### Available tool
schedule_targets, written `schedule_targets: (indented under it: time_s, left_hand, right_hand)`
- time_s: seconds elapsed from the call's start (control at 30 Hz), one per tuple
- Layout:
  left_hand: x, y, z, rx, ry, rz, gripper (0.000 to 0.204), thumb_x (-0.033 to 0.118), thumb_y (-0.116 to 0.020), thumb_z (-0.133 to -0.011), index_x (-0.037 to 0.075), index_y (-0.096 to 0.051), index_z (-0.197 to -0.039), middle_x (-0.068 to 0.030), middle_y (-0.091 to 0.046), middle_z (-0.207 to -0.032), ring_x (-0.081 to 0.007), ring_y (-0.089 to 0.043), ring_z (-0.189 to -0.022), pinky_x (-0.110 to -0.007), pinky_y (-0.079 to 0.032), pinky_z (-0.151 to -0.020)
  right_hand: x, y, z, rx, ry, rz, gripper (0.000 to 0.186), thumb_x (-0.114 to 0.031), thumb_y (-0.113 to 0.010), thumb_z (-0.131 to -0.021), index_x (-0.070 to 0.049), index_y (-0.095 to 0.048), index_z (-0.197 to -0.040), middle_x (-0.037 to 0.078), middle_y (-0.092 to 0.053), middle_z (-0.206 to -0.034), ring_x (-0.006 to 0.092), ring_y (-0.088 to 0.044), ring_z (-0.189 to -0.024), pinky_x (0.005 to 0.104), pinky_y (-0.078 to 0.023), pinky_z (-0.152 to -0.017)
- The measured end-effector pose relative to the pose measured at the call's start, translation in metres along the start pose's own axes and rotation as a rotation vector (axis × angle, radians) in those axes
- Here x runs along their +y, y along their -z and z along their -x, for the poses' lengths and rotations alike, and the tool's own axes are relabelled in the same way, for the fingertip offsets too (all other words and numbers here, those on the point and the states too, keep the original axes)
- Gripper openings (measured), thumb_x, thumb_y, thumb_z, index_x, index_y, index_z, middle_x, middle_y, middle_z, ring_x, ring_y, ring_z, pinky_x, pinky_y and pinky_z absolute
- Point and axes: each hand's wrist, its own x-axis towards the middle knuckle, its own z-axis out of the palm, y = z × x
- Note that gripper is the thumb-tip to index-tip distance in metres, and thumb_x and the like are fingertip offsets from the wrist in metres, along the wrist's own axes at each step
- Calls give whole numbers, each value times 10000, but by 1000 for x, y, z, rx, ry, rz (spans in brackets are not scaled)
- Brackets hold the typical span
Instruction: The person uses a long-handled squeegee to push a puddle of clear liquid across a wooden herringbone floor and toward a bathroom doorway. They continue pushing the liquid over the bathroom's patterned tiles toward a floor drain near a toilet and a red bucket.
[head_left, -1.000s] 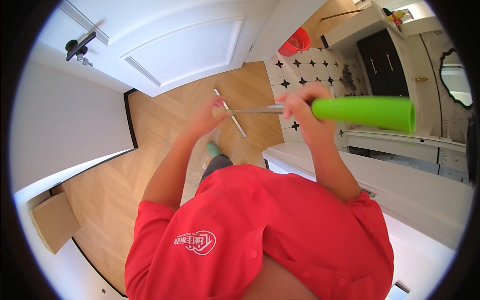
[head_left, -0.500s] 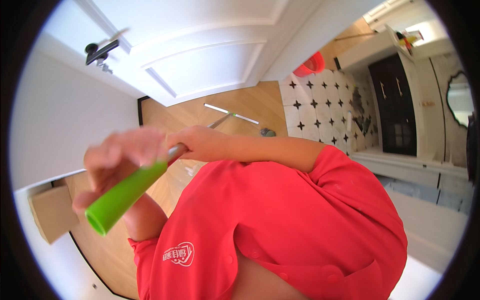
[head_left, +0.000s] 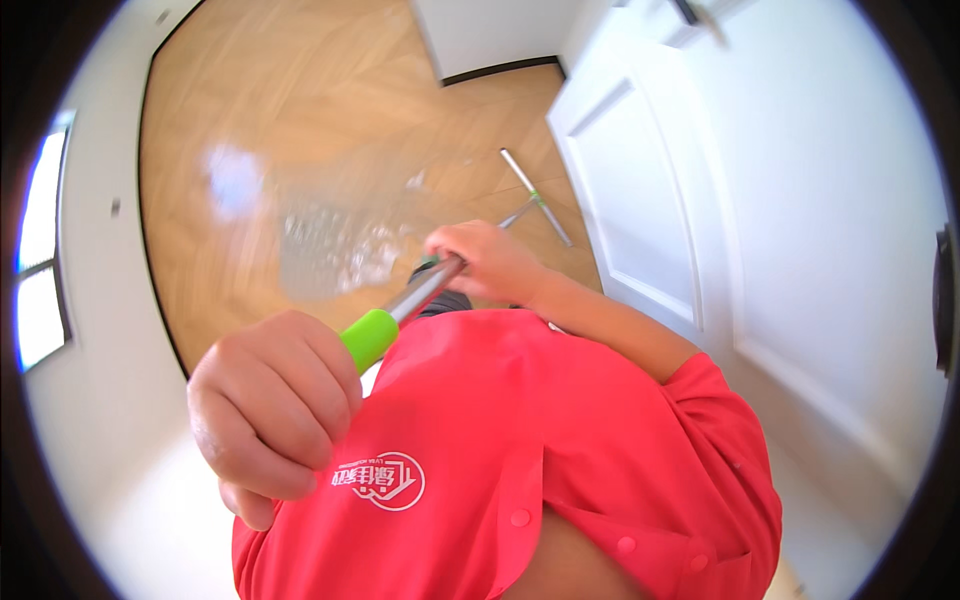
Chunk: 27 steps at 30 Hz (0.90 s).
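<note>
A long-handled floor squeegee (head_left: 425, 292) runs slantwise in front of me, with a silver pole and a bright green grip. My left hand (head_left: 280, 400) is closed around the green grip at the near end. Farther along, my right hand (head_left: 490, 262) wraps the silver pole. Beyond it the long, thin white squeegee head (head_left: 535, 195) rests on the wood floor near the door; its middle joint is green. To its left the floor carries a shiny, wet-looking patch (head_left: 340, 240) with whitish spots.
A white panelled door (head_left: 640, 200) stands on the right, with a dark handle at the top. A white wall corner (head_left: 490, 40) with dark skirting juts in at the back. At the left, a wall holds a window (head_left: 40, 270). Wood flooring (head_left: 270, 80) stretches away between them.
My view has swung left, so the door now appears on the right and the tiled room has left the picture. My left hand's fingers, looser before, are now wrapped around the green grip.
</note>
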Motion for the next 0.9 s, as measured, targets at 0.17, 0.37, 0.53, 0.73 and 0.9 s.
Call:
schedule_targets:
  time_s: [0.17, 0.37, 0.53, 0.73, 0.9]
  left_hand:
    - [55, -81, 63, 223, -32, -189, 257, 169, -597, -867, 20, -565, -661, -70, -524, -554, -171, -483, -420, -275, -379, -393]
    - [112, -125, 157, 518, -132, -431, 196, 148, -597, -797, 55, -557, -629, -59, -539, -556, -187, -502, -448, -325, -449, -507]
    - [51, -142, 172, 711, 283, -699, 111, 73, -618, -732, 89, -544, -651, -52, -562, -668, -246, -608, -696, -416, -443, -828]
    - [-24, -150, 213, 978, 509, -939, 95, 7, -624, -733, 51, -543, -710, -66, -581, -755, -248, -616, -853, -456, -379, -975]
    - [-34, -172, 204, 1337, 345, -930, 128, 53, -549, -767, 20, -532, -644, -96, -567, -669, -255, -604, -697, -494, -409, -958]
  right_hand:
    - [47, -53, 51, -204, -91, 103, 177, -71, -679, -781, -55, -510, -830, 113, -558, -686, 307, -556, -637, 384, -434, -588]
    - [21, -112, 13, -378, -26, 166, 149, -87, -666, -793, -57, -522, -813, 128, -593, -727, 343, -561, -709, 409, -442, -632]
    - [118, -107, -50, -527, 164, 272, 146, -97, -670, -784, -58, -538, -834, 129, -565, -756, 318, -540, -730, 389, -443, -640]
    - [204, -154, -95, -633, 213, 347, 147, -96, -682, -748, -47, -555, -802, 152, -575, -755, 358, -542, -744, 414, -444, -648]
    - [205, -174, -88, -700, 331, 335, 155, -102, -690, -739, -65, -553, -799, 129, -582, -739, 340, -559, -759, 401, -438, -672]
